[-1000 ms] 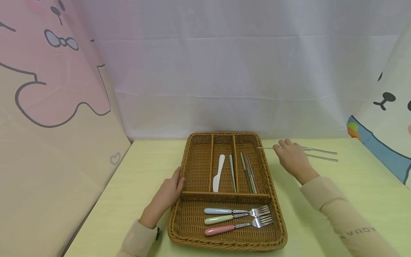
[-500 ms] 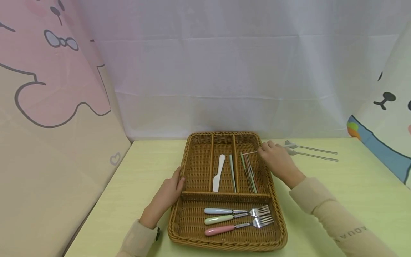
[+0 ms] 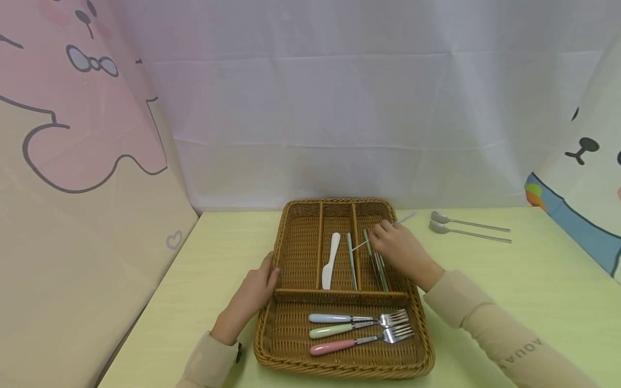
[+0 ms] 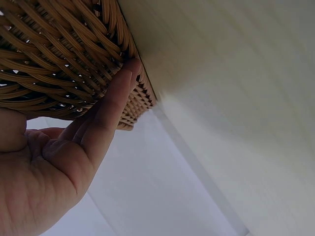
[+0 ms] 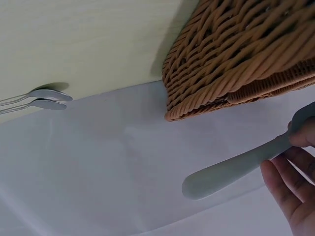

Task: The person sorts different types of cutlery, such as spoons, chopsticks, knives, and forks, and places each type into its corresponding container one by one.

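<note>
Lower-frame tabletop (image 3: 533, 285): straight left fingers (image 4: 109, 109) touch the basket (image 3: 343, 371); right fingers (image 5: 278, 189) pinch a utensil (image 5: 226, 172). Turn it lengthwise before lowering.

From above, the rear-left compartment (image 3: 298, 242) of the basket (image 3: 344, 371) offers free room, the left hand (image 3: 252, 293) blocking its outer side, while the right hand (image 3: 400, 249) and its pale utensil (image 5: 231, 169) obstruct the rear-right compartment (image 3: 371, 217).

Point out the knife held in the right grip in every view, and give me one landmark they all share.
Head: right of center, the knife slants above the basket's upper right, showing either side of the right grip.
Left wrist: not in it.
Right wrist: lower right, rounded end toward the picture's middle.
Shared landmark: the basket, upper left in left wrist, upper right in right wrist.
</note>
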Motion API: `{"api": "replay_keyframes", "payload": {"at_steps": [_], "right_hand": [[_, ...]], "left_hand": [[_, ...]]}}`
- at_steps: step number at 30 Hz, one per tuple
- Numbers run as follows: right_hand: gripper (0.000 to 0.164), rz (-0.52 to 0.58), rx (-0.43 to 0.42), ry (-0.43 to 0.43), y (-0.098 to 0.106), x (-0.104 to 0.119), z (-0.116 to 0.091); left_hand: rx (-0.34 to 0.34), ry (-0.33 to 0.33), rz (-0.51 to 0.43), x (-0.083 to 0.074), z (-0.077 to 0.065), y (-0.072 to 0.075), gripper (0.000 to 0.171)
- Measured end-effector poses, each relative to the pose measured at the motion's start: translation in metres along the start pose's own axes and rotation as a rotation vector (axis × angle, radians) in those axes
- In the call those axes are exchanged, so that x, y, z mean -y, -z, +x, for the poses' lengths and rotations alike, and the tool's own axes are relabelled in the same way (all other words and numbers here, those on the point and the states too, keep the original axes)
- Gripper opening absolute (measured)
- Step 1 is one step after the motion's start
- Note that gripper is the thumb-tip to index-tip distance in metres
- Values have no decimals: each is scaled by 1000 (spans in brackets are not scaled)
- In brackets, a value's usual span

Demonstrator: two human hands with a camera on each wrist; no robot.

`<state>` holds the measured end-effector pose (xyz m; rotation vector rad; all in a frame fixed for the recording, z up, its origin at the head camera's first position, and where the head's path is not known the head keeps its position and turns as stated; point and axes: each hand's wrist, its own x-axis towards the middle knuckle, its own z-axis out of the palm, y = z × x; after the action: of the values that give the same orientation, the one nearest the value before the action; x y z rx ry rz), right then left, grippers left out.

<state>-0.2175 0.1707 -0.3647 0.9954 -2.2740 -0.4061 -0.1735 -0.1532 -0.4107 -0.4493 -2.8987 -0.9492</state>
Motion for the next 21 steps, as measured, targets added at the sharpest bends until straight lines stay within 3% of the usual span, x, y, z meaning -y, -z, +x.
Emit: {"api": "replay_keyframes", "payload": {"at_steps": [6,21], "right_hand": [[17,-2,-26,67,2,9,8],[17,-36,41,191,5,24,25]], "left_hand": [[0,0,6,0,1,-1,52],[10,13,0,-1,2,0,52]]}}
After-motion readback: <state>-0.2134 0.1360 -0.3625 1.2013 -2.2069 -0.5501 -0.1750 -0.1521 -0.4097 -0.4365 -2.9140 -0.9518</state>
